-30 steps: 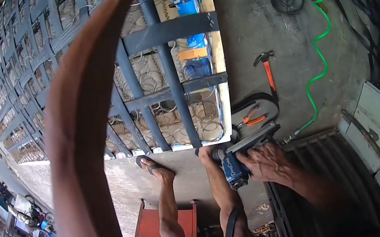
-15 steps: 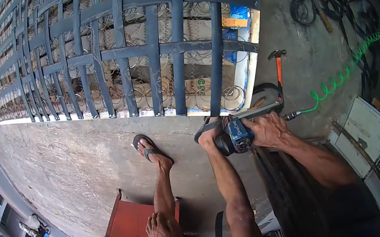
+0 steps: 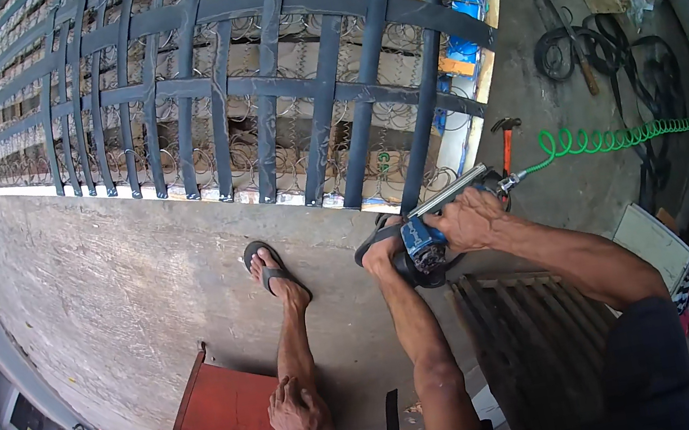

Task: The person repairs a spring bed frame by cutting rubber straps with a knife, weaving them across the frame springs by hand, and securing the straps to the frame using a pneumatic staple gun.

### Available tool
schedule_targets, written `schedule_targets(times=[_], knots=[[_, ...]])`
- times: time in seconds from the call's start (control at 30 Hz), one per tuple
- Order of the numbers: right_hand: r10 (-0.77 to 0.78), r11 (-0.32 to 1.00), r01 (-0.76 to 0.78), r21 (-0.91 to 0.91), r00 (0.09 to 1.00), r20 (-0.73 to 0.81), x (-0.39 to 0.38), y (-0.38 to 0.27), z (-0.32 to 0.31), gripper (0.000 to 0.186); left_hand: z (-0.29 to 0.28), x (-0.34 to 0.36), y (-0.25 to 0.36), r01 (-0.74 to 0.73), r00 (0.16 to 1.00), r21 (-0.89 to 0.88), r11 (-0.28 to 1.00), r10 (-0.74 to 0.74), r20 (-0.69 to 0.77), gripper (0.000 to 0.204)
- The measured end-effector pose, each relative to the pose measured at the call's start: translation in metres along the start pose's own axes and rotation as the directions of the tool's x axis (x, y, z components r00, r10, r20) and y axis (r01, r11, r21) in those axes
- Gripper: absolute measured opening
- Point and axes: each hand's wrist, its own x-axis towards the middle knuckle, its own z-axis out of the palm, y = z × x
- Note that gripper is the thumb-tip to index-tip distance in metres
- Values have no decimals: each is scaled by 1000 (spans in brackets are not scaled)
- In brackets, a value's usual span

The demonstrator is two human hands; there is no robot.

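Note:
My right hand [image 3: 470, 221] is wrapped round the handle of a blue air stapler [image 3: 425, 249], held low beside my right foot at the front edge of a spring frame. A green coiled air hose [image 3: 614, 139] joins the stapler near the hand. Black webbing straps [image 3: 276, 76] cross over the coil springs of the frame, their ends lying along its pale front edge [image 3: 247, 202]. The strap nearest the stapler runs down to the corner of that edge. My left hand [image 3: 292, 411] rests on my left knee, fingers apart, holding nothing.
A hammer with an orange handle [image 3: 509, 149] lies on the concrete right of the frame. Farther off are loose black webbing [image 3: 658, 76] and a saw-like long blade with a wooden handle [image 3: 585, 70]. A red metal box [image 3: 228, 417] and wooden slats [image 3: 537, 333] stand near my legs.
The stapler has tilted and shifted slightly left with my right hand, its long magazine now pointing up to the right. The hose has swung upward. My left hand stays on the knee.

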Motion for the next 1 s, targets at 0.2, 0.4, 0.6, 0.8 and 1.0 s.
schedule_targets(times=[0.2, 0.4, 0.6, 0.8, 1.0], knots=[[59, 998, -54, -34, 983, 175, 15, -12, -13, 34, 3, 2, -2, 47, 999, -25, 999, -46, 26, 36], [21, 992, 0, -127, 986, 164, 29, -8, -24, 25, 1, 1, -4, 2, 999, -12, 1000, -3, -45, 28], [21, 985, 24, -171, 967, 254, 34, -20, -27, 25, -5, 5, 7, 65, 997, -12, 998, -66, -43, 29], [-16, 995, 23, -97, 997, 73, 5, -17, -17, 39, 3, 6, 1, 86, 995, -54, 995, -88, -43, 28], [72, 994, -51, -97, 973, 220, 2, -2, -20, 40, 11, 4, -2, 53, 995, -39, 998, -56, -78, 29]])
